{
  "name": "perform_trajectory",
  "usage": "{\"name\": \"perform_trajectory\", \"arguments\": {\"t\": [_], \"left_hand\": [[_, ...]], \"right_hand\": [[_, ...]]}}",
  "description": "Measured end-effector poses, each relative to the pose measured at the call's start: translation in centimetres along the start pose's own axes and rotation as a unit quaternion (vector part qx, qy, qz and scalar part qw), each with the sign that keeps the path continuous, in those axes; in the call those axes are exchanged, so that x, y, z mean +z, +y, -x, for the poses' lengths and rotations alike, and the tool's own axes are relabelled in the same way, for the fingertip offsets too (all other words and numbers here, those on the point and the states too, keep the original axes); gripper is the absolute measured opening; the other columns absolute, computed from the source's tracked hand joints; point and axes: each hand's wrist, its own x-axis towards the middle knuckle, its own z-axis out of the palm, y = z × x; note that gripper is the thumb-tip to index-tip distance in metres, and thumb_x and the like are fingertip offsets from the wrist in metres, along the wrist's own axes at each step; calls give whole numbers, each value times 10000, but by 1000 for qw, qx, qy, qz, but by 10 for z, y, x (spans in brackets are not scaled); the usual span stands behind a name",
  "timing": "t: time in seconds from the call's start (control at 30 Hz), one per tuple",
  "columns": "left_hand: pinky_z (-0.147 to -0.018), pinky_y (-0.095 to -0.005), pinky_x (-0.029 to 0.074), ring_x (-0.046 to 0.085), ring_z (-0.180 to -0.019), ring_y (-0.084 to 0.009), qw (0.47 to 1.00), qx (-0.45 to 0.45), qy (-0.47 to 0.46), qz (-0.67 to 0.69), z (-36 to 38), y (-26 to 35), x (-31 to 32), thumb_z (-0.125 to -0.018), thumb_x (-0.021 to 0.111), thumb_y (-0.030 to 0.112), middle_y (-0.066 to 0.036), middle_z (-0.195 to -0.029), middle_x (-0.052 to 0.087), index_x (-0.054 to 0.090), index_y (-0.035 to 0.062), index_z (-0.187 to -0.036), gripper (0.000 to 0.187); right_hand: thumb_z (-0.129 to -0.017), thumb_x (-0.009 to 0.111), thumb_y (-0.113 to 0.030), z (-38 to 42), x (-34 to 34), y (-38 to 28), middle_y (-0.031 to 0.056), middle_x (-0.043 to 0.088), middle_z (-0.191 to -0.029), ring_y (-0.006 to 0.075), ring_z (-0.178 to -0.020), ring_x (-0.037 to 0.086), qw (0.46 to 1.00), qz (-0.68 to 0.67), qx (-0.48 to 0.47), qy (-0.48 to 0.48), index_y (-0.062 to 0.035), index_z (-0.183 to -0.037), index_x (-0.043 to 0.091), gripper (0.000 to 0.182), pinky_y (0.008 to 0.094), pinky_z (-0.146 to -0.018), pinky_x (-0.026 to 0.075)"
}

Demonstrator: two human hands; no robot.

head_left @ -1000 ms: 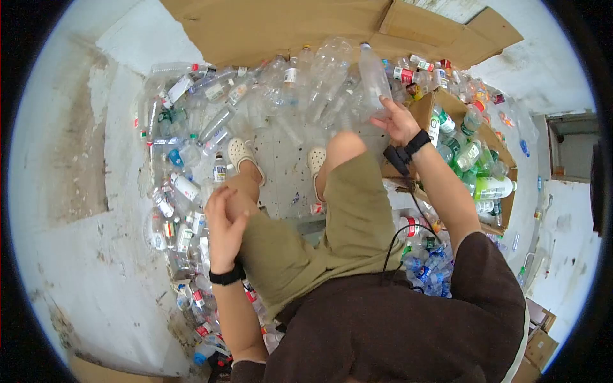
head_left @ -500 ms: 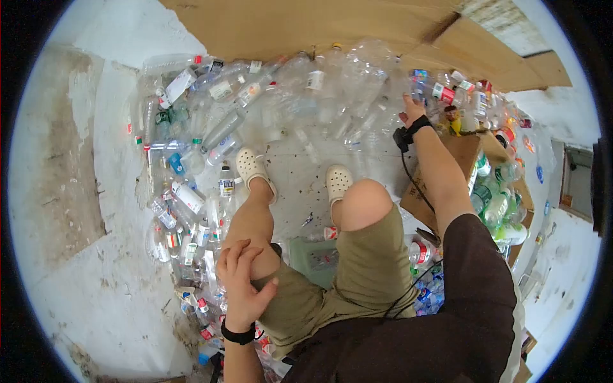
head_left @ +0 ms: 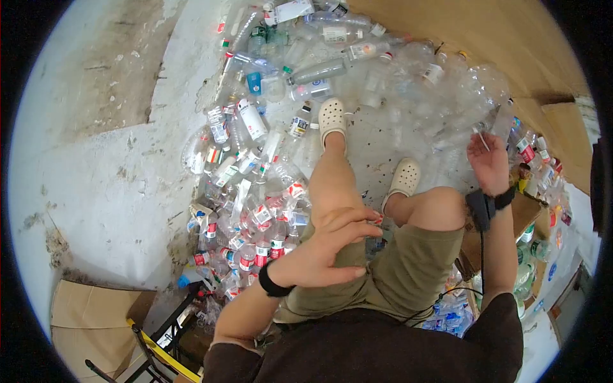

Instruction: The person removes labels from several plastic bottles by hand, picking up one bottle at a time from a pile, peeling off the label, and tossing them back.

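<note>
I sit with my legs stretched over a floor heaped with empty plastic bottles [head_left: 268, 191]. My left hand [head_left: 329, 246] lies on my left thigh with its fingers spread, holding nothing. My right hand [head_left: 488, 163] is raised at the right edge of the clear-bottle heap [head_left: 415, 96], next to a clear bottle [head_left: 504, 118] with a white cap. A thin white bit shows at its fingertips. Whether it grips anything is unclear. Both wrists carry black bands, and a cable runs from the right one.
White clogs [head_left: 332, 115] [head_left: 406, 175] are on my feet. A cardboard box [head_left: 530, 214] of sorted bottles stands at my right, cardboard sheets [head_left: 485, 32] lean behind the heap, flattened cardboard [head_left: 83, 306] and a yellow-black frame [head_left: 159, 351] lie lower left. Bare concrete [head_left: 108, 179] is left.
The view has swung left and down. My right hand has come back from the far heap toward my right knee, and the big clear bottle it held a second ago is gone. My left hand opened wider on my thigh.
</note>
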Motion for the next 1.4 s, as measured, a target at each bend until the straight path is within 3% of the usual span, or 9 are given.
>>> {"name": "perform_trajectory", "arguments": {"t": [0.1,0.17,0.4,0.6,0.8,0.93,1.03,1.17,1.4], "left_hand": [[-1018,-370,323,401,-1257,-228,910,-9,-135,393,4,-26,-33,-837,643,274,-141,-1356,427,410,13,-1329,604],[-999,-394,351,464,-1203,-269,880,-90,-53,464,-4,-49,-58,-811,674,402,-161,-1297,486,455,-3,-1275,653],[-885,-304,414,531,-1068,-169,917,-271,168,239,-105,-255,-91,-857,560,170,-80,-1192,562,478,50,-1265,433],[-961,-420,409,490,-1168,-353,914,-222,267,-210,-202,-428,-109,-731,617,113,-225,-1225,528,430,84,-1310,609],[-962,-543,360,474,-1197,-320,897,-314,167,-264,-256,-476,-134,-649,714,187,-124,-1274,526,426,184,-1317,728],[-943,-527,373,502,-1147,-334,860,-328,216,-326,-261,-433,-126,-611,738,234,-149,-1222,550,463,157,-1272,720],[-922,-451,414,530,-1093,-337,891,-216,288,-277,-264,-397,-117,-642,740,245,-177,-1166,563,463,66,-1247,689],[-827,-378,464,588,-949,-289,976,-134,172,20,-306,-305,-80,-719,740,302,-225,-1044,591,450,-81,-1194,675],[-900,-411,443,564,-1060,-390,988,-145,41,-38,-424,-196,6,-701,710,469,-299,-1113,576,501,-96,-1151,753]], "right_hand": [[-865,525,-83,69,119,40,131,599,-974,242,-898,550,977,-77,132,-148,13,-1060,554,219,335,-824,452],[-860,536,-94,88,160,80,130,602,-1014,229,-904,553,958,-80,195,-194,7,-1071,564,235,337,-829,451],[-858,529,-111,67,165,187,77,579,-989,192,-904,547,960,-7,273,-67,-33,-1063,530,220,342,-812,446],[-849,516,-89,38,184,164,53,558,-1022,172,-918,538,971,25,236,-28,-60,-1091,503,244,320,-795,432],[-857,526,-81,18,190,151,47,558,-1040,150,-916,538,970,30,239,-10,-62,-1088,526,232,303,-793,424],[-848,524,-100,15,189,154,33,546,-985,119,-860,533,973,25,230,2,-43,-1073,528,232,257,-725,416],[-845,519,-105,20,190,156,35,540,-975,125,-848,530,978,40,206,-8,-39,-1081,521,245,265,-711,427],[-829,530,-108,18,185,149,45,540,-946,138,-841,536,984,41,176,5,-37,-1070,514,252,269,-696,436],[-818,516,-65,12,187,130,54,541,-911,135,-810,538,995,-40,47,72,-35,-1064,499,248,267,-677,431]]}}
